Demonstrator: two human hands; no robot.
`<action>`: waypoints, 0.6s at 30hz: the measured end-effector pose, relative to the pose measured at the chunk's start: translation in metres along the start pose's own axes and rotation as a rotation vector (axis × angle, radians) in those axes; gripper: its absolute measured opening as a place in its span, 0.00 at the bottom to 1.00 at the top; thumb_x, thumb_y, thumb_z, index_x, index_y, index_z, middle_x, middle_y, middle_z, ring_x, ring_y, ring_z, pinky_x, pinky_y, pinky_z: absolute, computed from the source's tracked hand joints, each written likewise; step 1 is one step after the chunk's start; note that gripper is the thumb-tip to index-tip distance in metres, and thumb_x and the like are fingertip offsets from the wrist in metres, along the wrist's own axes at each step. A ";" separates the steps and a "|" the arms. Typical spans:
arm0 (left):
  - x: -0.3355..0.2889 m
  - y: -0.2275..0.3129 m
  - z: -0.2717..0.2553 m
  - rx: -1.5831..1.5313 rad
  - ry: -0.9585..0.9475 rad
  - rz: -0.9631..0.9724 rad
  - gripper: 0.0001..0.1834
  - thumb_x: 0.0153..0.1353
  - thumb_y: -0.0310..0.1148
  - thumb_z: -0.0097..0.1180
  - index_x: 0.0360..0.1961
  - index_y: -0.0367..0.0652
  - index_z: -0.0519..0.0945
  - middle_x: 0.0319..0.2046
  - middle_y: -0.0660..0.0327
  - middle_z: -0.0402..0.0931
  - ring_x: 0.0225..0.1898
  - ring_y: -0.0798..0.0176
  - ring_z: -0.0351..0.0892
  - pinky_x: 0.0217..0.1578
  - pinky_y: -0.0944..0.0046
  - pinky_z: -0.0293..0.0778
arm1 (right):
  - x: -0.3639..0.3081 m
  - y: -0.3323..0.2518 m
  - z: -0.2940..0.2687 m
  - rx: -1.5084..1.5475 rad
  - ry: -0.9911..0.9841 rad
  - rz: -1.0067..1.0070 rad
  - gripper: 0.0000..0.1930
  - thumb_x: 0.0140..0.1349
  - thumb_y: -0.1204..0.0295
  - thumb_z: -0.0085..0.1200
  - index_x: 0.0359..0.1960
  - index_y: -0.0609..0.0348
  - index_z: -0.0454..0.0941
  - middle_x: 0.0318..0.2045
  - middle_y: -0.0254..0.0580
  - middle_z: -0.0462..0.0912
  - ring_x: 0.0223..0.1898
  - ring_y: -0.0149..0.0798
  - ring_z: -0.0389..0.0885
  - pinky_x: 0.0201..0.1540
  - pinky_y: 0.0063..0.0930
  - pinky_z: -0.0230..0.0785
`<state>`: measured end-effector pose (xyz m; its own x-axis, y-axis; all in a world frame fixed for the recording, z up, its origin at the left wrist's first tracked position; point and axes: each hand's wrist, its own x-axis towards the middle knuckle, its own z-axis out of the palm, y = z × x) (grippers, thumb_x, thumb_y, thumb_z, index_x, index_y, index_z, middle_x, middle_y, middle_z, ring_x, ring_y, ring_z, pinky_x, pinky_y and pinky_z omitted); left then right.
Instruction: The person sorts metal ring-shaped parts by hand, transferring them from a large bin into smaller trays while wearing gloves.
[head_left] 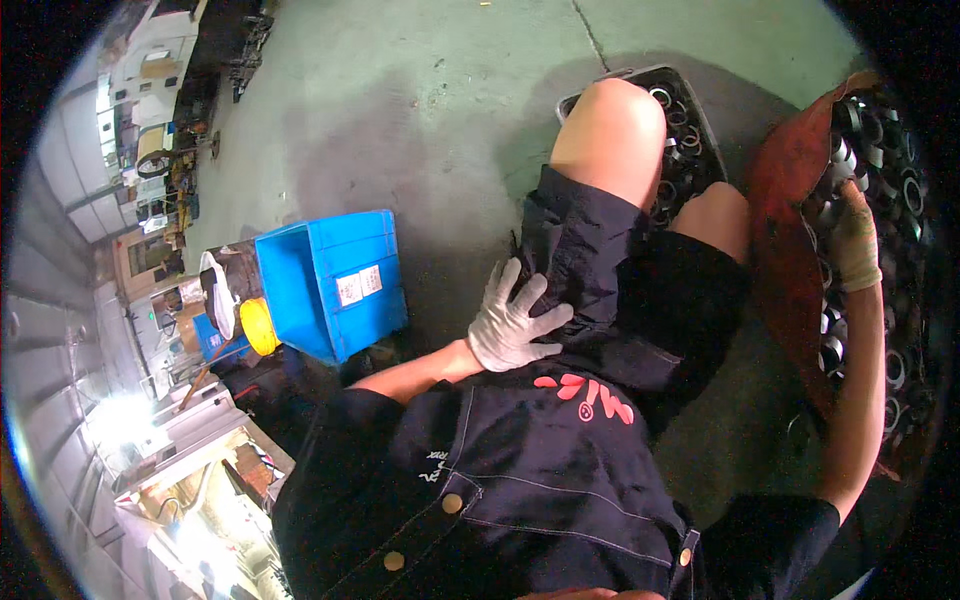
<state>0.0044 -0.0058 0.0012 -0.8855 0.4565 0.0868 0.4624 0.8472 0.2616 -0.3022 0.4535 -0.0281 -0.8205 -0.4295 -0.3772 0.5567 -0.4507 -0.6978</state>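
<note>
My left hand (515,322), in a pale work glove, rests on the dark shorts over my left thigh with its fingers spread and nothing in it. Off to the right, my right hand (857,240), also gloved, reaches into a large red container (785,215) piled with metal rings (912,195). Its fingertips are among the rings near the container's left wall. Most of its fingers are hidden, so whether it grips a ring does not show. Between and beyond my knees stands a grey tray (708,130) holding more metal rings (690,140), partly covered by my legs.
A blue plastic crate (358,285) lies on its side at the left, beside a yellow round object (258,326). The green floor (450,120) stretches ahead. Machinery (160,165) lines the far left, and a brightly lit work area (200,500) is at the lower left.
</note>
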 end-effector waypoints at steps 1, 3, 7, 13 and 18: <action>0.000 -0.003 -0.017 0.010 -0.108 0.038 0.35 0.37 0.52 0.69 0.51 0.62 0.79 0.67 0.53 0.55 0.65 0.30 0.50 0.62 0.30 0.53 | 0.005 0.004 -0.002 0.005 0.015 0.005 0.23 0.67 0.57 0.51 0.59 0.55 0.71 0.54 0.36 0.77 0.55 0.38 0.76 0.60 0.35 0.68; 0.010 -0.019 -0.043 -0.072 -0.365 0.236 0.33 0.40 0.48 0.65 0.52 0.56 0.78 0.61 0.57 0.66 0.64 0.42 0.59 0.63 0.40 0.56 | 0.001 -0.003 -0.004 0.007 0.007 0.032 0.23 0.68 0.57 0.49 0.59 0.56 0.71 0.54 0.36 0.78 0.54 0.37 0.76 0.59 0.36 0.69; 0.043 -0.053 -0.052 -0.154 -0.558 0.704 0.30 0.49 0.41 0.56 0.57 0.53 0.74 0.63 0.60 0.68 0.63 0.56 0.66 0.59 0.51 0.64 | 0.011 0.004 -0.016 -0.016 0.111 0.014 0.22 0.66 0.58 0.52 0.58 0.56 0.73 0.51 0.38 0.79 0.50 0.39 0.77 0.58 0.37 0.69; 0.089 -0.041 -0.023 0.120 -0.337 0.855 0.26 0.54 0.35 0.49 0.57 0.56 0.72 0.55 0.56 0.71 0.58 0.55 0.71 0.57 0.55 0.68 | 0.010 0.010 0.010 0.022 0.030 0.003 0.21 0.69 0.61 0.48 0.59 0.58 0.72 0.52 0.41 0.80 0.53 0.39 0.79 0.58 0.37 0.72; 0.094 -0.060 -0.038 0.061 -0.390 0.917 0.16 0.46 0.37 0.54 0.39 0.50 0.76 0.24 0.67 0.64 0.26 0.63 0.69 0.30 0.61 0.69 | -0.002 0.001 0.027 0.083 -0.065 0.041 0.21 0.69 0.59 0.49 0.58 0.58 0.73 0.50 0.42 0.81 0.51 0.40 0.80 0.58 0.38 0.72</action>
<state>-0.1082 -0.0245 0.0302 -0.1129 0.9891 -0.0940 0.9711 0.1299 0.2004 -0.2963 0.4324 -0.0115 -0.7880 -0.4976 -0.3625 0.6009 -0.4936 -0.6288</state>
